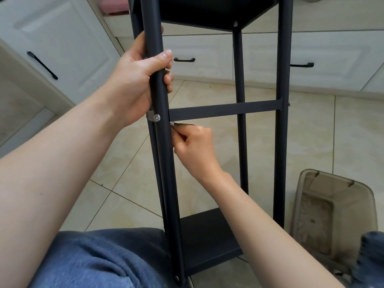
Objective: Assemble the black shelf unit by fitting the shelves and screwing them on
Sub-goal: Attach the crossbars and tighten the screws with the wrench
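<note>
The black shelf unit [239, 109] stands tilted toward me on the tile floor. One shelf [207, 242] is fitted near my knees and another [218, 11] at the far end, with a crossbar between them. My left hand [137, 80] grips the near left post [164, 142] above a silver screw head [157, 117]. My right hand [197, 146] pinches a small silver tool [172, 125] against the inside of that post, just under the crossbar. What the tool's tip touches is hidden.
White cabinets with black handles [184, 59] line the far side and the left. A translucent brown plastic bin [332, 215] sits on the floor at the right. My blue-trousered knee [99, 260] is below the frame.
</note>
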Available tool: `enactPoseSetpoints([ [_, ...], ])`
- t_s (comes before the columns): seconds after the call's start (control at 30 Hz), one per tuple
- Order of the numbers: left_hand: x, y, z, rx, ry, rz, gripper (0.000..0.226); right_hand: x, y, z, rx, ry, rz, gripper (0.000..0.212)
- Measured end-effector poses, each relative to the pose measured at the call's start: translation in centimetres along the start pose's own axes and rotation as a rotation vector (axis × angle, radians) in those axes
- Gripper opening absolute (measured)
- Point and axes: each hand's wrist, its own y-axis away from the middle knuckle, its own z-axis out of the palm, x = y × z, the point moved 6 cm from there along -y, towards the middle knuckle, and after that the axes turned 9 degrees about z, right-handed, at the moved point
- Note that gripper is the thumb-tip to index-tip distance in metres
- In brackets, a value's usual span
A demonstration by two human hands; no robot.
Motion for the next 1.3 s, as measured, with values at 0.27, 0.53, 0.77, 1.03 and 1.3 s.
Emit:
enactPoseSetpoints([
  [0.27,-0.2,0.0,-0.2,-0.023,0.024,0.008,0.035,0.3,-0.2,0.4,0.151,-0.042,-0.090,0.018],
  [0.53,-0.3,0.0,-0.4,-0.038,0.035,0.008,0.034,0.7,0.1,0.5,0.044,0.007,-0.018,0.033],
  [0.77,-0.2,0.2,-0.4,-0.047,0.034,0.013,0.034,0.7,0.9,-0.2,-0.081,0.071,0.087,0.037],
  [1.03,-0.2,0.1,-0.2,-0.054,0.033,0.014,0.035,-0.2,1.1,-1.4,-0.021,0.042,0.073,0.031],
  [1.3,-0.1,-0.2,0.3,-0.067,0.030,0.018,0.038,-0.4,0.4,-1.6,0.005,0.034,0.059,0.032],
])
